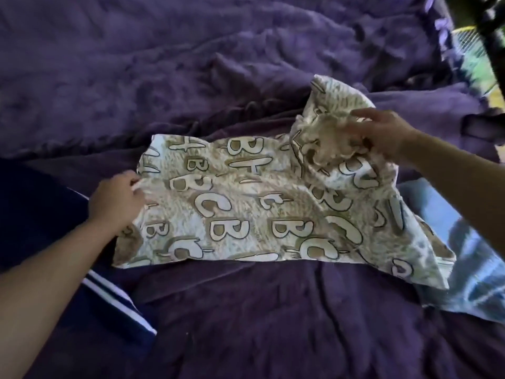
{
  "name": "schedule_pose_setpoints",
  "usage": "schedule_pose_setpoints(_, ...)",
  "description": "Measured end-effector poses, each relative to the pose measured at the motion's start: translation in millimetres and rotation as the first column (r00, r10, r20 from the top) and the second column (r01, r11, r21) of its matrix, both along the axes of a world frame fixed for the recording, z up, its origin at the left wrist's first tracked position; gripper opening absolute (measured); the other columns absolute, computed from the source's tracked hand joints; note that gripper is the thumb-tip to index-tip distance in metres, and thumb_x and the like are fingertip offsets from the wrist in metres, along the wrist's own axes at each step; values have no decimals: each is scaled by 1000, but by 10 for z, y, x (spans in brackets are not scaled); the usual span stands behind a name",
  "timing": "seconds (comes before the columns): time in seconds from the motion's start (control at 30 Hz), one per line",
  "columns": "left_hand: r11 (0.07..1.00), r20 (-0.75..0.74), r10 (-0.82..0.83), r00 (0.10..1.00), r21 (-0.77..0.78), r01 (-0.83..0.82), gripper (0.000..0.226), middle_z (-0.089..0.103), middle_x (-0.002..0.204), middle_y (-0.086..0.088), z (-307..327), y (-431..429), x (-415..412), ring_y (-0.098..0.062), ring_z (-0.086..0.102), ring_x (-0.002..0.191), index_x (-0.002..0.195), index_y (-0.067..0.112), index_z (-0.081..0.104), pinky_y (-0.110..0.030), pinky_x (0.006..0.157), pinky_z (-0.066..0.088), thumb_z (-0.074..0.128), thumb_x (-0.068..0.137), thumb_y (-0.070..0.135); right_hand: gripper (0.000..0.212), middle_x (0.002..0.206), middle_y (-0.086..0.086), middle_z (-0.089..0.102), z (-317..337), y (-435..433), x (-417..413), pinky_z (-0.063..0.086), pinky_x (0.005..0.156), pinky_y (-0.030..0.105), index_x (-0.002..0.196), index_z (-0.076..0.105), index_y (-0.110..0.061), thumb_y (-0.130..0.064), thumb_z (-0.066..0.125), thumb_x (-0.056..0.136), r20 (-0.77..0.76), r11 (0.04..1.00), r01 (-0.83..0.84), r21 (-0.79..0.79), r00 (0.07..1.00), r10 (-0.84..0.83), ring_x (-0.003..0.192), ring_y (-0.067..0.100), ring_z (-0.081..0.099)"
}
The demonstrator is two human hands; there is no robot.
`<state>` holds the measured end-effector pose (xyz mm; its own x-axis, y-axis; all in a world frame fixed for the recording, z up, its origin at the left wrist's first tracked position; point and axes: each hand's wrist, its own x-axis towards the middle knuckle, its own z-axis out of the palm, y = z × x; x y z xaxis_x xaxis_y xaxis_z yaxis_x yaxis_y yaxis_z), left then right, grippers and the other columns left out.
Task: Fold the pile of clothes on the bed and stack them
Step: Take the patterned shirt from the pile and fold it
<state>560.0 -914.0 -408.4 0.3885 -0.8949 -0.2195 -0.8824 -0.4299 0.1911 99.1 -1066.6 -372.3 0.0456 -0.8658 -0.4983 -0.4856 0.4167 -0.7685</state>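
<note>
A white and tan garment (246,203) printed with large letters lies spread across the purple bed cover (164,64). My left hand (116,202) pinches its left edge. At the upper right, my right hand (382,132) holds a bunched, lifted part of the same garment. The garment's right side is crumpled and raised, while the middle lies fairly flat.
A dark navy piece of clothing with white stripes (109,291) lies at the lower left, under my left arm. A light blue striped cloth (475,269) sits at the right, partly under the printed garment. A dark post (489,28) stands at the top right beside the bed.
</note>
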Motion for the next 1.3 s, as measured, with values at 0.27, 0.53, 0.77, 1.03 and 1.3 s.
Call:
schedule_pose_setpoints(0.27, 978, -50, 189, 981, -85, -193, 22, 68, 105, -21, -211, -315, 12, -42, 60, 99, 104, 7, 68, -43, 83, 47, 57, 86, 7, 26, 73, 4, 67, -531, 58, 69, 55, 54, 34, 82, 66, -17, -41, 76, 78, -390, 984, -32, -173, 920, -38, 59, 19, 66)
schedule_pose_setpoints(0.53, 939, -85, 294, 952, -163, -304, 25, 66, 112, -23, -157, -866, 250, -40, 60, 104, 109, 5, 66, -45, 93, 48, 58, 85, 8, 48, 87, 22, 63, -272, -622, 56, 49, 73, 47, 90, 63, -7, -52, 48, 87, -460, 898, 8, -439, 857, -232, 87, 41, 62)
schedule_pose_setpoints(0.77, 979, 35, -80, 996, -187, 85, 32, 51, 115, -21, -397, -894, -509, -41, 48, 107, 114, 7, 61, -51, 91, 43, 63, 82, 7, 103, 141, 3, 51, -394, -507, 227, 41, 100, 45, 143, 24, -36, -86, 58, 60, -509, 938, -170, -302, 861, -8, 124, 27, 51)
schedule_pose_setpoints(1.03, 896, -111, -416, 902, 117, 428, 55, 27, 152, -10, -703, -543, -1430, -30, 26, 136, 142, 26, 40, -44, 107, 36, 57, 90, 30, 22, 80, 11, 65, -272, -618, 332, 41, 66, 28, 98, 68, -13, -21, 59, 80, -522, 876, -127, -466, 839, -156, 79, 25, 59)
schedule_pose_setpoints(1.3, 917, -253, -335, 908, 132, 375, 37, 41, 139, -3, -561, -642, -1200, -20, 37, 131, 129, 19, 54, -40, 95, 45, 57, 92, 20, 23, 108, -1, 71, -26, 421, 34, 48, 92, 32, 87, 68, -15, 0, 59, 71, -446, 584, -566, -582, 823, 352, 104, 15, 65)
